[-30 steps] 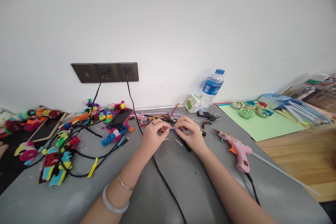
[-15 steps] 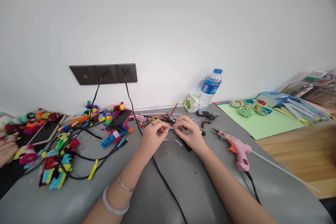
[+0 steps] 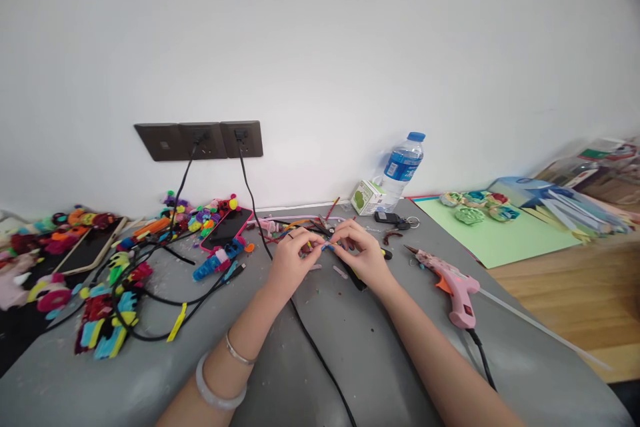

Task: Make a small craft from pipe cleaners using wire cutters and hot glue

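Observation:
My left hand (image 3: 291, 259) and my right hand (image 3: 362, 252) meet over the grey table (image 3: 350, 340) near its far side. Both pinch the same small craft piece (image 3: 326, 247) with blue and yellow bits between their fingertips; it is too small to name more closely. My fingers are curled tight around it. Loose pipe-cleaner scraps (image 3: 300, 221) lie just behind my hands. A black cable (image 3: 310, 340) runs under my left hand toward me.
A pink glue gun (image 3: 453, 283) lies to the right, its cord trailing forward. A water bottle (image 3: 402, 167), a small carton (image 3: 366, 196) and keys (image 3: 394, 218) stand by the wall. A phone (image 3: 227, 226), colourful craft pieces (image 3: 107, 310) and cables fill the left. Green paper (image 3: 505, 237) with paper flowers lies right.
My hands stay in place, with only slight finger movement on the small piece. Another person's hand at the far left edge has drawn out of sight.

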Demonstrator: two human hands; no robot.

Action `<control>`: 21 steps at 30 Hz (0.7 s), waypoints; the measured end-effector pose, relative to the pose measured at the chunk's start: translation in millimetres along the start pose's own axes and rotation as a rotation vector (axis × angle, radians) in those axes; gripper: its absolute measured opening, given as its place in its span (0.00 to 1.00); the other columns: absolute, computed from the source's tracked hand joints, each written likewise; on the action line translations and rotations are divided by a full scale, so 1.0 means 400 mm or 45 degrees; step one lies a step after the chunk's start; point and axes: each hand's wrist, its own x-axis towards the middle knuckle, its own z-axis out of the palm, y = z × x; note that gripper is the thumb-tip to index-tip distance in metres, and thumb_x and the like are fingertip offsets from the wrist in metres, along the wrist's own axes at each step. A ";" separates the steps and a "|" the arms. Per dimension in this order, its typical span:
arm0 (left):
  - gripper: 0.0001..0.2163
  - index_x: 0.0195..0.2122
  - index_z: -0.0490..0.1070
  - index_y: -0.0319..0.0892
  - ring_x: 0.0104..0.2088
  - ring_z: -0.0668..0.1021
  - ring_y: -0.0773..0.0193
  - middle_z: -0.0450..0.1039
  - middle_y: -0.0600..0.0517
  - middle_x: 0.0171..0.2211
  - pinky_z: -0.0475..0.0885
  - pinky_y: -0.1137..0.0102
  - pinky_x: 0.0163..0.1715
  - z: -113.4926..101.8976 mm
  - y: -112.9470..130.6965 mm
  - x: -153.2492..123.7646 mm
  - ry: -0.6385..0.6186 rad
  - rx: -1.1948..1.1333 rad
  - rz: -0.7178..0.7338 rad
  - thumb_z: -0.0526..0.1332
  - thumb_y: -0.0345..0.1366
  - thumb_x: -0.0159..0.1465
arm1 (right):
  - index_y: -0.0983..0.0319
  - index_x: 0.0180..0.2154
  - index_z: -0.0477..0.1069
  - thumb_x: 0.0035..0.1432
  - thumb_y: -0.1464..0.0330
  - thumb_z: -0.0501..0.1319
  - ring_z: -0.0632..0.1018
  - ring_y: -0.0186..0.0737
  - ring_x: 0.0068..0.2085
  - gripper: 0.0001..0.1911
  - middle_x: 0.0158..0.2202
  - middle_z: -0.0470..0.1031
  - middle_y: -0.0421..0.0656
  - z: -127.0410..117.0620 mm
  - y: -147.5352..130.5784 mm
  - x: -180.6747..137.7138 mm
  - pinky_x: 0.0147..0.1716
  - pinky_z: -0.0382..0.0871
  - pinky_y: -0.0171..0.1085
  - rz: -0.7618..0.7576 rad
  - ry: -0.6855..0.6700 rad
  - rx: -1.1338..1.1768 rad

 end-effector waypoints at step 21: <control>0.03 0.37 0.74 0.42 0.32 0.75 0.67 0.74 0.51 0.34 0.69 0.74 0.30 -0.003 -0.012 0.000 0.032 0.015 -0.048 0.61 0.29 0.63 | 0.59 0.33 0.71 0.61 0.68 0.60 0.66 0.36 0.29 0.04 0.34 0.69 0.43 -0.009 -0.009 0.003 0.27 0.61 0.37 -0.009 0.034 -0.007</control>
